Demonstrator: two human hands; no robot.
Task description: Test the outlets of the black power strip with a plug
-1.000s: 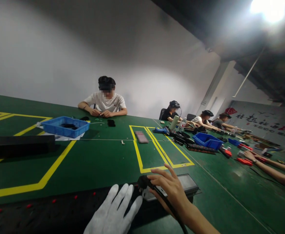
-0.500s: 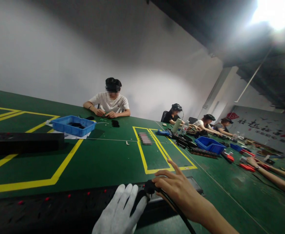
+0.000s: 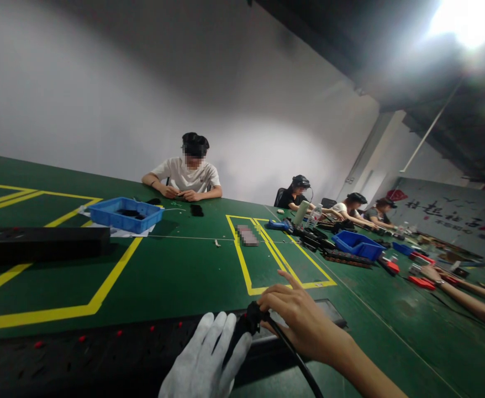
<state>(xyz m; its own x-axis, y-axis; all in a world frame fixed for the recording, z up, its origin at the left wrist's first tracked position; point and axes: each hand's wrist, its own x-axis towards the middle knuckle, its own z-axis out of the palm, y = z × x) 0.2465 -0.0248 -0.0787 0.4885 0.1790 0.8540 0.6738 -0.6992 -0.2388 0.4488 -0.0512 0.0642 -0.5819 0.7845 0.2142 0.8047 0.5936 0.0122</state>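
One black plug [image 3: 254, 316] in my right hand [image 3: 300, 315], pinched, at power strip's [image 3: 135, 345] right end, table's near edge. Strip runs left-right; gloved left hand [image 3: 205, 354] flat on it, fingers slightly spread. Right hand nearer socket end.

The table [image 3: 176, 276] is showing a green colour, and yellow lines [image 3: 119, 272] are forming frames on it. The long bar [image 3: 101, 354] is showing black, with red dots [image 3: 119, 333] that are making a row along it. On the left hand [image 3: 205, 354], a glove [image 3: 196, 367] is looking whitish grey. The plug [image 3: 253, 317] and its cable [image 3: 290, 345] are both appearing black. The shallow tray [image 3: 122, 221] is showing lighter blue than the bin [image 3: 358, 250], and the flat object [image 3: 247, 236] is looking pinkish.
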